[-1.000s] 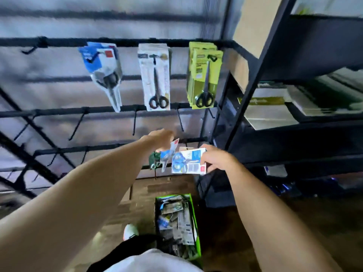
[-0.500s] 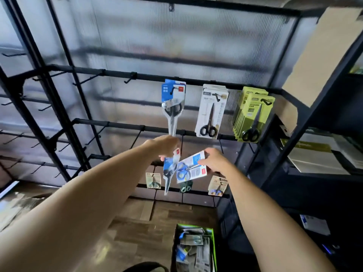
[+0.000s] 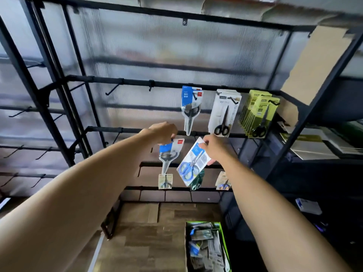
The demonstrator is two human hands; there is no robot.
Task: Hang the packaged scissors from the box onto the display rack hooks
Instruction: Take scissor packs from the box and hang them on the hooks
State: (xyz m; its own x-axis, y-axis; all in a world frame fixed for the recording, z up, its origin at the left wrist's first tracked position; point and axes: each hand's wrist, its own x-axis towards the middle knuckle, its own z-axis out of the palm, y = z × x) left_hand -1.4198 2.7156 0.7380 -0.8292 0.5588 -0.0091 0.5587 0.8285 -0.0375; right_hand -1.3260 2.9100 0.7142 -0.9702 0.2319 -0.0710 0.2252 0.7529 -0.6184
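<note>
Fingers on blue-labelled scissors pack

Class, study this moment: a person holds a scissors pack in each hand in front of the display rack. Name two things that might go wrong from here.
1. The left hand only pinches the top of the blue-card pack, which hangs free; it might slip and fall.
2. The right hand holds the blue-handled scissors pack tilted, so its hole may miss a hook, and both hands are occupied, leaving none free to steady it.
</note>
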